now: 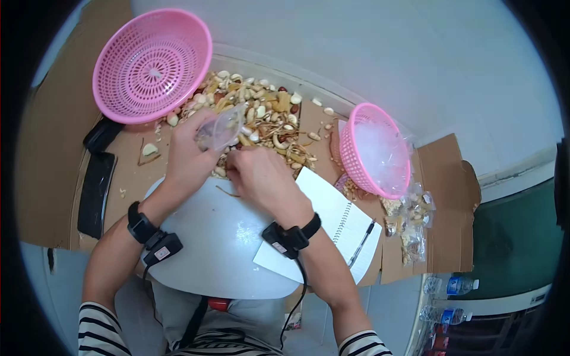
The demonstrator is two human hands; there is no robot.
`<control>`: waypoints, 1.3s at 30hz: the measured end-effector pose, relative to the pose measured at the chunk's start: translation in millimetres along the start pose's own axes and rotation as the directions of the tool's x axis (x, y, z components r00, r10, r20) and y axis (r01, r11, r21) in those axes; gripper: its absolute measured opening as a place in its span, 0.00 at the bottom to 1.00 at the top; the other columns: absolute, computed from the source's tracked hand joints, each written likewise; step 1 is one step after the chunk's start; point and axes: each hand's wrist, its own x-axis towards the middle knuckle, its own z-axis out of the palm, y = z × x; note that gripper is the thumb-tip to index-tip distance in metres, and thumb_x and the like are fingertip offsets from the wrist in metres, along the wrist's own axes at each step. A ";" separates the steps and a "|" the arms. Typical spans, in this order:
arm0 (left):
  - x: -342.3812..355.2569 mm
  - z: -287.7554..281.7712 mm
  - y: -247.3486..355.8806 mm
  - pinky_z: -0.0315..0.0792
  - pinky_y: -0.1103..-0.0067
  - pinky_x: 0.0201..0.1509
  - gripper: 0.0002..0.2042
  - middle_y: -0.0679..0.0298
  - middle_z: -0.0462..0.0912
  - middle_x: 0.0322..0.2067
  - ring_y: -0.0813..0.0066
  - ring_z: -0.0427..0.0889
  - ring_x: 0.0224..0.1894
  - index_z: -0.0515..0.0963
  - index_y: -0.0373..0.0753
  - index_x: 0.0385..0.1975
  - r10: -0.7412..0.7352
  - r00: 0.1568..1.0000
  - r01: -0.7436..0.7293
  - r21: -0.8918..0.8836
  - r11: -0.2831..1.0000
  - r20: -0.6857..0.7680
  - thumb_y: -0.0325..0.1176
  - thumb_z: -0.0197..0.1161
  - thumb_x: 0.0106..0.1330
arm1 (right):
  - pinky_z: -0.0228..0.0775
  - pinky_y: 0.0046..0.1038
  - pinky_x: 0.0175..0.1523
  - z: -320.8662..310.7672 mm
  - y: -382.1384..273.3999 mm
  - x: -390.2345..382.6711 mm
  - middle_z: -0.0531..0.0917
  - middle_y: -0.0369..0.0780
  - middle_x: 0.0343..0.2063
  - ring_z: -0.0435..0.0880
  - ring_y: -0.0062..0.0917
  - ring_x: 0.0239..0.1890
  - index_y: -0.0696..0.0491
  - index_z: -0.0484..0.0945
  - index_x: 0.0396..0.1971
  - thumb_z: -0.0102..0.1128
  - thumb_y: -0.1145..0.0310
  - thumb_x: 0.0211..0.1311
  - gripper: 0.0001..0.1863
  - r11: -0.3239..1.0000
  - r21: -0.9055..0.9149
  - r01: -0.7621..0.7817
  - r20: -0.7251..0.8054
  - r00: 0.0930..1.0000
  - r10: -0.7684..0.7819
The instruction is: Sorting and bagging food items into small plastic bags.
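My left hand [191, 146] grips a small clear plastic bag [228, 123] with some pieces inside, held over the mixed heap [264, 101] of nuts, pale slices and stringy roots. My right hand [263, 174] is curled at the heap's near edge, just right of the bag; whatever its fingertips hold is hidden. Beneath both forearms lies a white rounded board [208, 243]. An open spiral notebook [320, 196] with a pen [362, 243] rests partly under my right wrist. Both wrists wear black strapped devices with cables.
A pink basket [108, 71] stands at back left, above dark flat objects [95, 196]. Another pink basket [350, 151] at right holds clear plastic bags [380, 148]. Small filled packets [409, 222] lie on the cardboard [448, 237]. A white wall [380, 53] runs behind; water bottles [451, 285] are at lower right.
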 end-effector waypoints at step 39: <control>-2.8 11.2 3.6 0.72 0.80 0.41 0.07 0.68 0.82 0.32 0.83 0.76 0.36 0.83 0.31 0.43 0.109 0.994 -0.109 -0.007 0.994 0.013 0.26 0.72 0.72 | 0.83 0.42 0.47 -26.0 26.8 -9.9 0.90 0.51 0.32 0.91 0.46 0.38 0.60 0.88 0.36 0.65 0.78 0.55 0.09 0.997 0.026 -0.075 0.071 0.995 0.073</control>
